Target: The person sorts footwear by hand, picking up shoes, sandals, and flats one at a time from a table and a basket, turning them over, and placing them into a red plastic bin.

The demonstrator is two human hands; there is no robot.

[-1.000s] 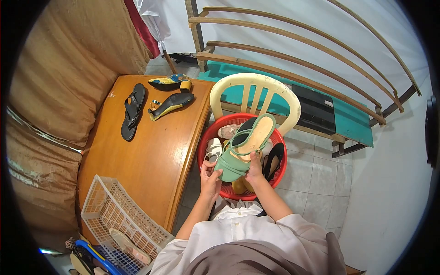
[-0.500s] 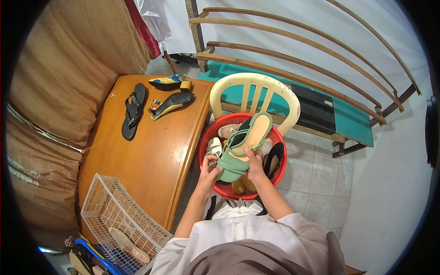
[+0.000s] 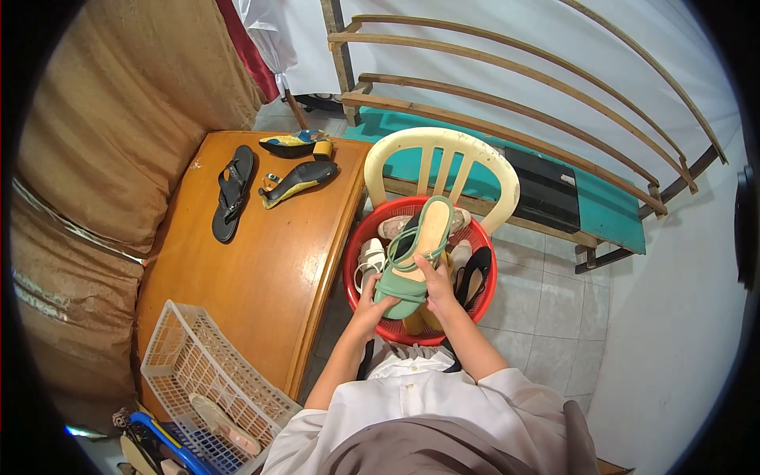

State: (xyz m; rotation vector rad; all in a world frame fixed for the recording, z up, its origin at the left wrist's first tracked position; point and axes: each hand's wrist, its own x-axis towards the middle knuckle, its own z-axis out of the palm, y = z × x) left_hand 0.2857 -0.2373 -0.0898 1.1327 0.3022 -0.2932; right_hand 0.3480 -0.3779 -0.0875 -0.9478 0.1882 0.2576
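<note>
Between both hands I hold a green strappy sandal (image 3: 401, 291) with a beige insole, its heel end pointing away from me. My left hand (image 3: 370, 302) grips the left side of its toe part, and my right hand (image 3: 437, 290) grips the right side with the thumb on the insole. Below it is a red plastic basket (image 3: 488, 294) on a cream plastic chair (image 3: 507, 170). Inside the basket lie several shoes, among them a white sandal (image 3: 370, 257) on the left and a black shoe (image 3: 476, 277) on the right. The sandal partly hides the basket's contents.
To the left stands a wooden table (image 3: 269, 261) bearing a black flip-flop (image 3: 233, 194) and a pair of patterned heeled shoes (image 3: 299, 180). A white plastic crate (image 3: 178, 340) with a pale shoe inside sits at its near end. Behind the chair is a green wooden bench (image 3: 609, 214).
The green sandal has turned slightly, its heel end swinging a little to the left. My left hand has shifted its fingers closer around the toe part, and more of the white sandal shows.
</note>
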